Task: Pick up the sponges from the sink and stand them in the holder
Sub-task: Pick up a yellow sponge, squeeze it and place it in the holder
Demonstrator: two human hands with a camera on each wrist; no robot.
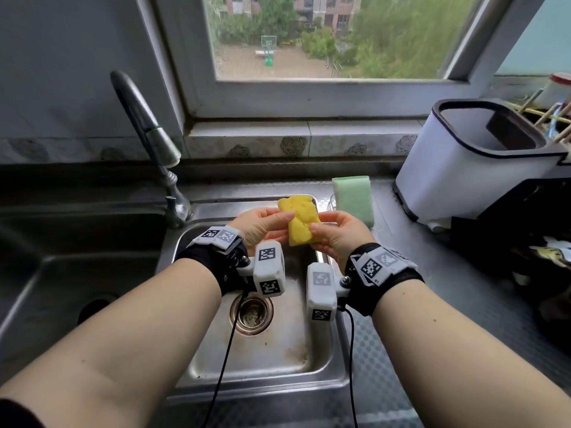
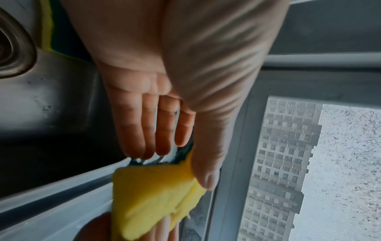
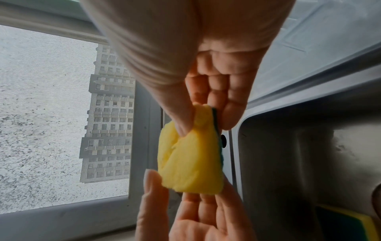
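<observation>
The yellow sponge (image 1: 300, 220) is pinched by the left hand (image 1: 259, 225) and right hand (image 1: 339, 234); if released unevenly, it may be dropped into the sink (image 1: 272, 350).

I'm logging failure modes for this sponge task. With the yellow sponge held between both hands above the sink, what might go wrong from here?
1. The right hand only pinches a corner of the yellow sponge, and the left hand holds it lightly, so it may slip back into the sink.
2. The green sponge already stands in the holder; sliding the yellow one in beside it may tip it.
3. Another sponge lies in the basin and may be overlooked.
</observation>
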